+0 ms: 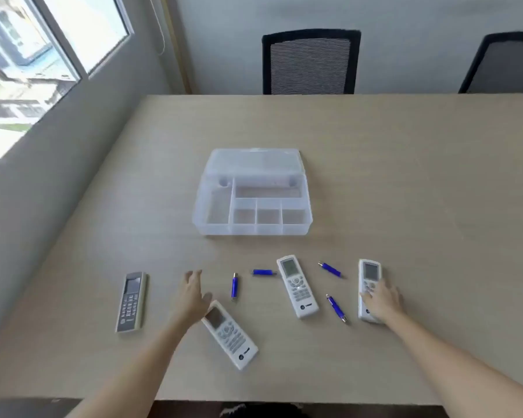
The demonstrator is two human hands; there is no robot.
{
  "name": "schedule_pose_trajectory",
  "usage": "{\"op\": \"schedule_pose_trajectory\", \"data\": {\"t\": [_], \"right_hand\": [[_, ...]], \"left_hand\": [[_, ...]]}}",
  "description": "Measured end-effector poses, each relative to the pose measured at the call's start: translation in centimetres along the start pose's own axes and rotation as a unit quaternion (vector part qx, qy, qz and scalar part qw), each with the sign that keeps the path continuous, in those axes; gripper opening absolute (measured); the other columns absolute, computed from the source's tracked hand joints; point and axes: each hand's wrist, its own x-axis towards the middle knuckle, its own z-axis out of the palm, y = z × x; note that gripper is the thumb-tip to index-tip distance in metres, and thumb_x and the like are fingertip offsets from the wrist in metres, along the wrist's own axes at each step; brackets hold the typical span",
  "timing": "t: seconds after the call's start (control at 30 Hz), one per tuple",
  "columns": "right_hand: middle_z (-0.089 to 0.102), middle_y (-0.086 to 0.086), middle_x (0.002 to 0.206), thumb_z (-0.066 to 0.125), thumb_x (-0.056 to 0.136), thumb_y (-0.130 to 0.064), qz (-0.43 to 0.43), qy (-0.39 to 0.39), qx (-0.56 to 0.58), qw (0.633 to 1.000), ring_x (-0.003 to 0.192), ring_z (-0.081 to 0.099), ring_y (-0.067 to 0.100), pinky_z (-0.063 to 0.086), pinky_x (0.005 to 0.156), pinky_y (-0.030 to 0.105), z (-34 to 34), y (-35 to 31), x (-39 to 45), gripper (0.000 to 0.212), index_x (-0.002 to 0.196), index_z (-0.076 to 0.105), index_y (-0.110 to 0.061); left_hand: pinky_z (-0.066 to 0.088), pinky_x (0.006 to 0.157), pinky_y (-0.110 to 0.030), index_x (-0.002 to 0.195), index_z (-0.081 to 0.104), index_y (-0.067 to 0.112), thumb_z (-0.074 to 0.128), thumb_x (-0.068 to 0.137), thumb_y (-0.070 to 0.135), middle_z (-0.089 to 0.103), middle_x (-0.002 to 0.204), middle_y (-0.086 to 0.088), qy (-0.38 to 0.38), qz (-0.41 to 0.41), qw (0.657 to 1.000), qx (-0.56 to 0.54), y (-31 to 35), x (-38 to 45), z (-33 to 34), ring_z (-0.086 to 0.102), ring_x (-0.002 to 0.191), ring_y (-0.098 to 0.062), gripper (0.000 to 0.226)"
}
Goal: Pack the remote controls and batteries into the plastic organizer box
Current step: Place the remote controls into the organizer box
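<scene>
While both hands are reaching in, nothing is sitting in the organizer box (212,206) yet

Right hand (382,300) is lying spread on the rightmost remote (369,274), left hand (192,292) is hovering open nearer than the box; loose batteries (235,285) are risking getting knocked rolling

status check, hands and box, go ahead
Left hand open beside a white remote. Right hand resting on rightmost remote. Box open, empty. Batteries loose on table, path clear.

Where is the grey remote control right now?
In the head view, the grey rectangular remote control lies flat on the beige table, far left of the row, left of the left hand and apart from it.
</scene>
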Motion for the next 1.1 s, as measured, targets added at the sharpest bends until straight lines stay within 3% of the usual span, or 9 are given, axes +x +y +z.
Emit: {"op": "schedule_pose_trajectory", "data": {"t": [0.13,0.37,0.5,0.6,0.7,0.77,0.83,0.97,1.1], "right_hand": [[0.051,0.035,0.122,0.07,0.079,-0.036,0.044,0.06,0.028,0.997,0.119,0.044,0.045,0.041,0.093,0.048,0.0,0.5,0.2,0.07,0.123,0.044,0.012],[0.06,0.024,0.103,0.074,0.064,-0.046,0.036,-0.001,-0.011,0.999,0.096,0.059,0.039,0.046,0.07,0.033,-1.1,-1.0,1.3,0.064,0.099,0.063,0.006],[0.066,0.019,0.088,0.062,0.057,-0.045,0.099,-0.013,0.08,0.992,0.079,0.063,0.034,0.053,0.061,0.032,-2.9,-2.7,0.3,0.056,0.087,0.065,0.001],[0.058,0.012,0.089,0.067,0.073,-0.027,0.158,-0.071,0.342,0.924,0.072,0.058,0.028,0.059,0.067,0.042,-5.6,-5.0,1.0,0.04,0.102,0.057,-0.001],[0.05,0.008,0.082,0.067,0.08,-0.016,0.123,-0.11,0.448,0.879,0.064,0.053,0.024,0.058,0.05,0.03,-9.4,-9.0,1.5,0.034,0.108,0.051,-0.005],[0.054,0.008,0.081,0.066,0.082,-0.015,0.061,-0.133,0.459,0.876,0.064,0.053,0.022,0.051,0.039,0.02,-11.6,-12.4,1.8,0.035,0.113,0.051,-0.008],[0.057,0.005,0.085,0.067,0.084,-0.018,-0.016,-0.145,0.441,0.885,0.065,0.057,0.021,0.046,0.036,0.017,-13.2,-15.9,2.6,0.038,0.118,0.051,-0.011],[0.066,0.005,0.1,0.07,0.082,-0.02,-0.132,-0.155,0.365,0.908,0.054,0.07,0.016,0.048,0.039,0.019,-14.1,-22.8,5.2,0.043,0.121,0.053,-0.015],[0.067,0.002,0.096,0.073,0.08,-0.02,-0.216,-0.125,0.222,0.943,0.057,0.07,0.024,0.052,0.046,0.027,-12.8,-28.1,8.5,0.045,0.117,0.048,-0.019]], "left_hand": [[0.033,0.112,-0.045,0.144,0.028,0.005,0.062,0.085,0.021,0.023,0.153,-0.019,0.112,-0.162,0.98,0.041,-4.5,-3.3,-1.8,0.029,0.139,-0.037,0.07],[0.035,0.106,-0.045,0.137,0.031,-0.003,0.064,0.085,0.024,0.041,0.139,-0.027,0.085,-0.32,0.943,-0.017,-9.2,-2.1,-4.5,0.037,0.131,-0.04,0.067],[0.04,0.101,-0.045,0.133,0.034,-0.004,0.067,0.079,0.017,0.044,0.131,-0.03,0.088,-0.302,0.949,-0.001,-10.5,-0.5,-4.6,0.043,0.123,-0.044,0.067],[0.04,0.098,-0.042,0.126,0.039,-0.005,0.066,0.076,0.015,0.046,0.126,-0.029,0.068,-0.281,0.957,0.031,-11.1,0.8,-5.3,0.044,0.118,-0.043,0.06],[0.047,0.078,-0.035,0.101,0.051,0.002,0.067,0.053,0.021,0.055,0.102,-0.02,0.032,-0.262,0.959,-0.107,-10.4,1.8,-7.1,0.055,0.096,-0.033,0.054],[0.044,0.063,-0.03,0.087,0.054,0.009,0.066,0.049,0.021,0.056,0.08,-0.012,0.034,-0.22,0.952,-0.21,-8.3,2.4,-9.0,0.054,0.073,-0.023,0.041],[0.044,0.057,-0.026,0.096,0.051,0.01,0.075,0.061,0.014,0.055,0.081,-0.008,0.03,-0.172,0.943,-0.283,-5.1,3.9,-11.1,0.052,0.067,-0.021,0.042],[0.052,0.066,-0.028,0.111,0.041,0.019,0.078,0.073,0.021,0.058,0.095,0.002,-0.001,-0.022,0.942,-0.335,2.6,9.2,-14.1,0.058,0.081,-0.012,0.053],[0.049,0.073,-0.027,0.131,0.031,0.011,0.073,0.08,0.011,0.053,0.109,-0.004,-0.072,0.01,0.941,-0.329,8.0,15.7,-12.6,0.055,0.095,-0.017,0.066]]}}
